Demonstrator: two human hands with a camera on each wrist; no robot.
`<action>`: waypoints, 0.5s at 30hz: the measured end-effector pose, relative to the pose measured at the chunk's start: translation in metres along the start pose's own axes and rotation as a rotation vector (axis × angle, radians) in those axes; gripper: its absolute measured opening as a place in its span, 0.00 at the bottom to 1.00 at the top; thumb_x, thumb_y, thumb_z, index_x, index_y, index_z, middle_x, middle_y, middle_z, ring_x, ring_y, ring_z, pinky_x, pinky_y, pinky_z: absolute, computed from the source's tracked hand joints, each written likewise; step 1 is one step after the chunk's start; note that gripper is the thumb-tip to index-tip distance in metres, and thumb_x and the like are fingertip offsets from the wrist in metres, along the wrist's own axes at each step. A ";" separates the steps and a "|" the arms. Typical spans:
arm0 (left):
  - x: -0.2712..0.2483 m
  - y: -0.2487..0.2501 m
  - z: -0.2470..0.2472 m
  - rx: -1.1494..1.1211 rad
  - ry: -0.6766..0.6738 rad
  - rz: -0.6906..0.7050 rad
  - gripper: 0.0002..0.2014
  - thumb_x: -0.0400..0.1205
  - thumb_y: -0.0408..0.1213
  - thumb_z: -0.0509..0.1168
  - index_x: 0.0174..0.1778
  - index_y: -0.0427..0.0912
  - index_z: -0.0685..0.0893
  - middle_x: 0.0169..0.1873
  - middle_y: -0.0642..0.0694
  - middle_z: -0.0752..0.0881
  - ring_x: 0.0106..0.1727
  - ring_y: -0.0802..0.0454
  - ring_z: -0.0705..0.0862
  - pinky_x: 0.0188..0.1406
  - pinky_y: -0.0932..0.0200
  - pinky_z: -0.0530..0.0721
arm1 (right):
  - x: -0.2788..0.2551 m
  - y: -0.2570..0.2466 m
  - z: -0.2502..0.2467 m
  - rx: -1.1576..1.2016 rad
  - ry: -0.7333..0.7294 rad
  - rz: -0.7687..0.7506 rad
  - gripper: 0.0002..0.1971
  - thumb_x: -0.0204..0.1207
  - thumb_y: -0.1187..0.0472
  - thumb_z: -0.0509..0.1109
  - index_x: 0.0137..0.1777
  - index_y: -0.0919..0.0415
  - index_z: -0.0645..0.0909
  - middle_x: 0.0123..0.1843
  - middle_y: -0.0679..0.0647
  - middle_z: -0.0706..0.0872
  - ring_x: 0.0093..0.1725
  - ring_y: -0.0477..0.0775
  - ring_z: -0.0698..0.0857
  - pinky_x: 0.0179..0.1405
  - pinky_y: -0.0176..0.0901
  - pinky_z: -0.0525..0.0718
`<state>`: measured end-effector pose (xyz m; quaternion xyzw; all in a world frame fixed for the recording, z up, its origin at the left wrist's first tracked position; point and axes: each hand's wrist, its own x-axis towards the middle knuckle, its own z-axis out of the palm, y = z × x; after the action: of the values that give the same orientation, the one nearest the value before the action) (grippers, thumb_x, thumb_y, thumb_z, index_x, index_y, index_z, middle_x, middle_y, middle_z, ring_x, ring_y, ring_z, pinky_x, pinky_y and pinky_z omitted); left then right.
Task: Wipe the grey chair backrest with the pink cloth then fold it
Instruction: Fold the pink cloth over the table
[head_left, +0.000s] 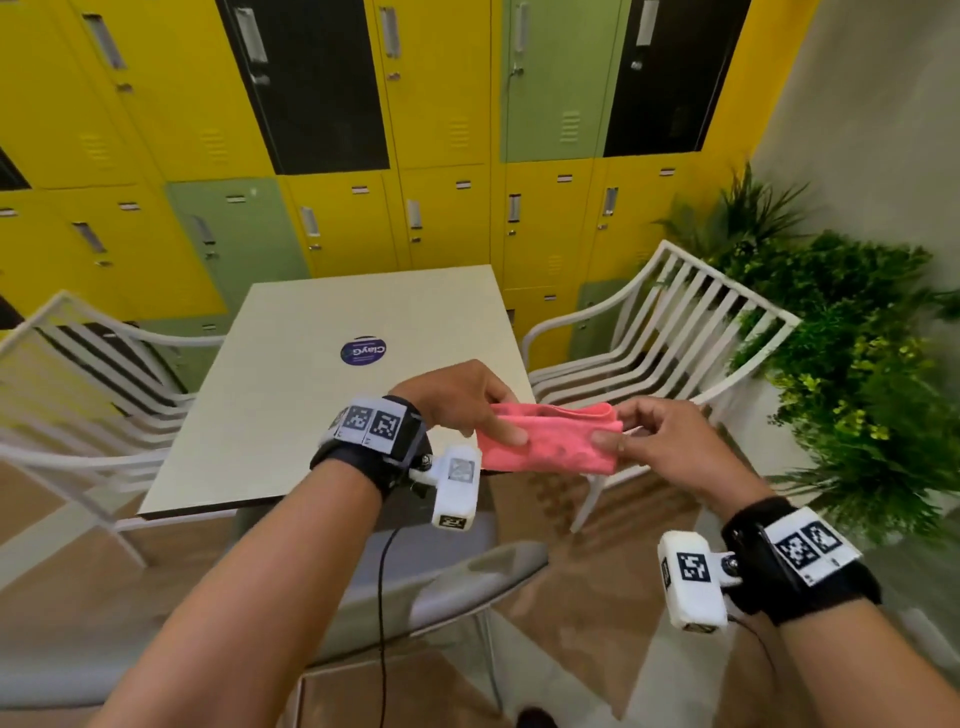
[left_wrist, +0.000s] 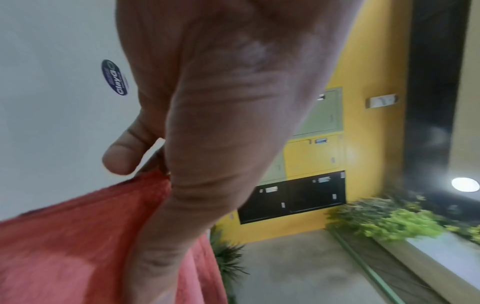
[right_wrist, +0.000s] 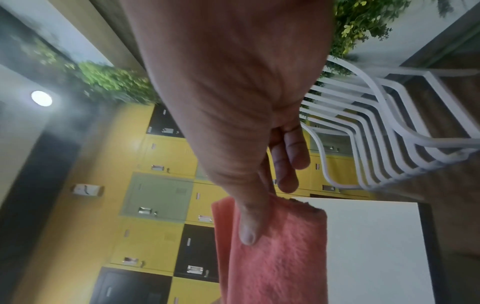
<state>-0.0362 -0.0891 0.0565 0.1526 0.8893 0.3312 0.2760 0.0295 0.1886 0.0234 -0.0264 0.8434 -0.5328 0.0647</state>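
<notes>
While both hands hold it in the air, the pink cloth stretches between them as a folded band, above the near right corner of the surface. The left hand pinches its left end, thumb on top and fingers beneath; the right hand pinches the right end the same way, its thumb pressed flat on the nap. Below the hands stands the grey chair, its backrest nearest the person. A round dark sticker lies on the surface beyond the left hand, and a white slatted chair stands beyond the right hand.
</notes>
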 end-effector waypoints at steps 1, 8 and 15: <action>0.015 -0.005 0.000 0.020 -0.024 -0.027 0.18 0.71 0.51 0.86 0.55 0.49 0.96 0.46 0.49 0.96 0.46 0.52 0.88 0.40 0.59 0.84 | 0.015 0.008 0.000 0.004 -0.016 0.019 0.12 0.71 0.61 0.86 0.53 0.53 0.92 0.46 0.48 0.96 0.49 0.56 0.95 0.51 0.50 0.93; 0.125 -0.051 0.020 0.256 -0.091 -0.207 0.15 0.78 0.25 0.71 0.53 0.47 0.95 0.36 0.53 0.91 0.36 0.58 0.87 0.33 0.68 0.82 | 0.131 0.094 0.021 -0.144 -0.119 0.130 0.12 0.72 0.62 0.85 0.52 0.50 0.90 0.49 0.46 0.93 0.49 0.47 0.91 0.41 0.37 0.88; 0.201 -0.108 0.051 0.341 0.073 -0.345 0.09 0.77 0.26 0.72 0.46 0.38 0.96 0.42 0.38 0.95 0.39 0.43 0.89 0.40 0.52 0.87 | 0.217 0.164 0.064 -0.315 -0.141 0.169 0.10 0.72 0.65 0.83 0.46 0.49 0.90 0.43 0.42 0.91 0.45 0.44 0.89 0.35 0.24 0.79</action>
<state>-0.1770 -0.0514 -0.1264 0.0309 0.9546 0.1298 0.2664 -0.1727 0.1770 -0.1691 -0.0026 0.9090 -0.3835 0.1632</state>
